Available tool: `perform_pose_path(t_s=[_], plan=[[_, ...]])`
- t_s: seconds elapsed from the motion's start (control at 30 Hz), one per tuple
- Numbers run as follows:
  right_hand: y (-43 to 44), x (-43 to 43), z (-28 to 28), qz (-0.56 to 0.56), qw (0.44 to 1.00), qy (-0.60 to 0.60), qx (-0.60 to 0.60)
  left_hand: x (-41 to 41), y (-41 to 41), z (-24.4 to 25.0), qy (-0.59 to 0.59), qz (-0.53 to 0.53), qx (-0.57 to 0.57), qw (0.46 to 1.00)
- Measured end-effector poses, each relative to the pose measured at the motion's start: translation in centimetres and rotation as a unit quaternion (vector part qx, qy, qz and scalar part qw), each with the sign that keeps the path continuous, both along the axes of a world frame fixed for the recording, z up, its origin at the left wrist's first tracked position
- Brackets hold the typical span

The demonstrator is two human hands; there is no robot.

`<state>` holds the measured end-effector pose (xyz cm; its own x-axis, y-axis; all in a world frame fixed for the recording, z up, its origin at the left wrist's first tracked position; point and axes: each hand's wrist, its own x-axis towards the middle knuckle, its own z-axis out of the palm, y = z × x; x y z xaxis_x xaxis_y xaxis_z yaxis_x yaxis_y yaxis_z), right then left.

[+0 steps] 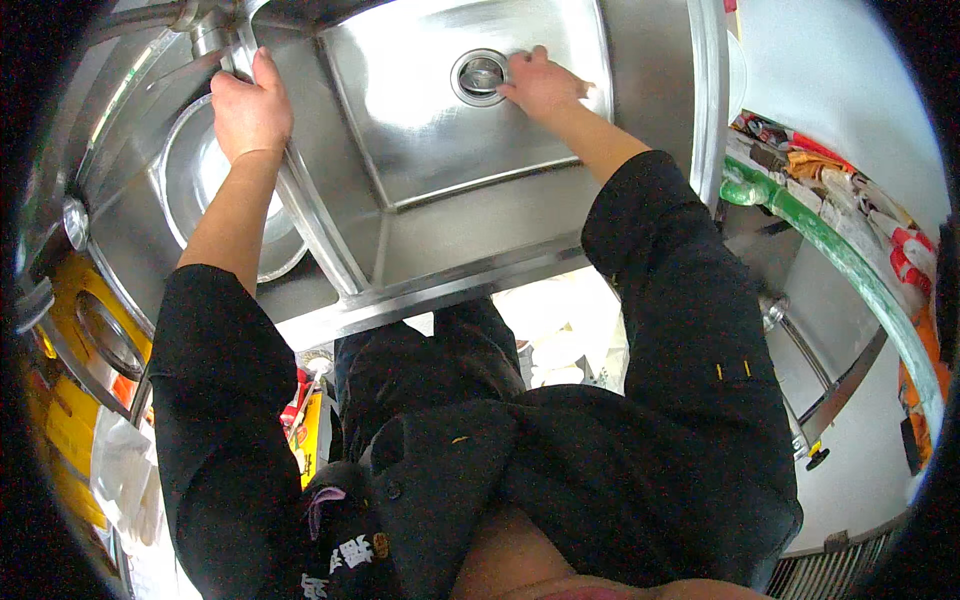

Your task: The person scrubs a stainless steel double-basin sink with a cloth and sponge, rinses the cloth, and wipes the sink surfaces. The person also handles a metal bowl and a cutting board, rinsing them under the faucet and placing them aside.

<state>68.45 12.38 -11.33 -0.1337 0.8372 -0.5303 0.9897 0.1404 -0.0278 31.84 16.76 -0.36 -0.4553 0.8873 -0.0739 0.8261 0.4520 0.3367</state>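
Note:
My right hand is down in the larger stainless steel sink basin, its fingers spread at the right side of the round drain. Thumb and forefinger reach the metal drain rim, and nothing shows in that hand. A metal strainer or plug piece sits inside the drain opening. My left hand grips the steel divider between the two basins, thumb on one side and fingers on the other. Just beyond it stands a metal tap. Below my left wrist, a round metal bowl lies in the smaller basin, partly hidden by my forearm.
A green hose or pipe curves down on the right, beside piled bags and cloths. Yellow crates or containers and a clear plastic bag stand at left. The sink's front edge runs before my body.

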Motion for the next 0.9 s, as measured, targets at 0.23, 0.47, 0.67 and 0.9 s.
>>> perform_pose_path(t_s=[0.23,0.47,0.67,0.9], plan=[[2.3,-0.5,-6.6,-0.004,0.990,0.136,0.030,0.3,0.1,0.2,0.000,0.003,0.005,1.000],[2.5,0.4,-7.2,-0.028,0.990,0.138,-0.013,0.4,0.2,0.4,-0.005,-0.001,0.000,1.000],[3.4,-1.4,-1.5,-0.101,0.995,0.003,-0.019,0.3,0.0,0.3,0.008,0.003,-0.003,1.000],[1.8,5.5,-6.0,-0.126,0.979,0.145,0.071,0.4,-0.2,0.6,-0.007,0.004,0.008,1.000]])
